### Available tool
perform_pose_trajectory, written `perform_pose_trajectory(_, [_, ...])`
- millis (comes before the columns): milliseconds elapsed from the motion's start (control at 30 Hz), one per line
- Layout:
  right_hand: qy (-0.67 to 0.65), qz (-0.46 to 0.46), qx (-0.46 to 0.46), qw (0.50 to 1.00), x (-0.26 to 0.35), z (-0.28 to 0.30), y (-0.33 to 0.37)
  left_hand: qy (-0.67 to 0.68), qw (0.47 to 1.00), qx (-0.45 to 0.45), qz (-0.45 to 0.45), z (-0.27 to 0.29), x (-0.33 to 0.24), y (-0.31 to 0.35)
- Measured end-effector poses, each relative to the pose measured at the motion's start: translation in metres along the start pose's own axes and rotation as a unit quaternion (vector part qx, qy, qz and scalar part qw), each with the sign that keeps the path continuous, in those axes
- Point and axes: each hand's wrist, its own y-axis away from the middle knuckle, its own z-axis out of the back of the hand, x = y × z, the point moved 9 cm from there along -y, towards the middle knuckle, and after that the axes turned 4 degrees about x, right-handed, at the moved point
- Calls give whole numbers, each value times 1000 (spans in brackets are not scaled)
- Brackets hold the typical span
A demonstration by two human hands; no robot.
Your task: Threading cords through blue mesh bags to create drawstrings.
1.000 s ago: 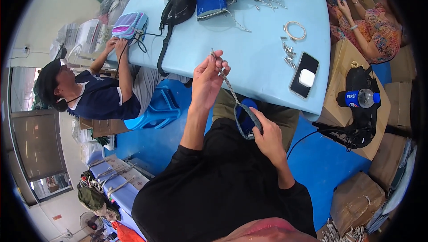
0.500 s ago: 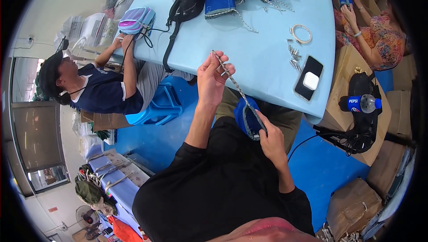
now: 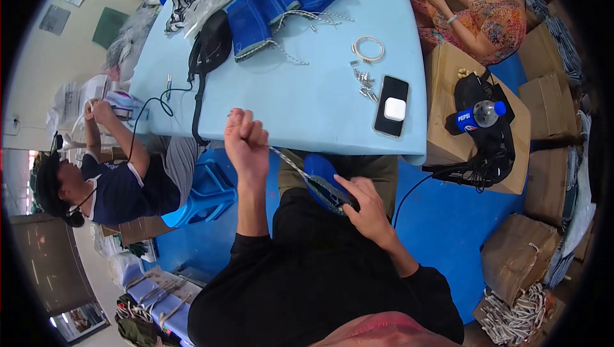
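Gripping the grey-edged mouth of a blue pouch in the right hand, over the lap, just off the near edge of the tabletop. Curled into a fist with the left hand, raised across that same edge, with a speckled cord running from the pouch's mouth to the fist's lower side. Holding both hands apart; cannot tell how the left fingers clasp the cord, being hidden in the fist. Lying by the tabletop's right edge, near its near right corner: a phone with a small white case on top. Strewn just beyond: small metal pieces, then a pale ring. Heaped toward the far edge: more blue pouches, touching or just beside a black bag.
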Motion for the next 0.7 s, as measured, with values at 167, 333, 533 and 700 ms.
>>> perform_pose_trajectory(167, [-17, 201, -62, 978, 43, 5, -13, -63, 991, 62, 99, -53, 51, 33])
perform_pose_trajectory(333, [-195, 191, 55, 960, 35, -28, -40, -101, 976, 152, 115, -93, 72, 50])
perform_pose_trajectory(533, [-64, 209, -150, 964, 29, -8, -18, -85, 992, 88, 32, -76, 38, 23])
perform_pose_trajectory(700, [-189, 194, -63, 961, 26, -11, -20, -137, 984, 96, 53, -82, 70, 41])
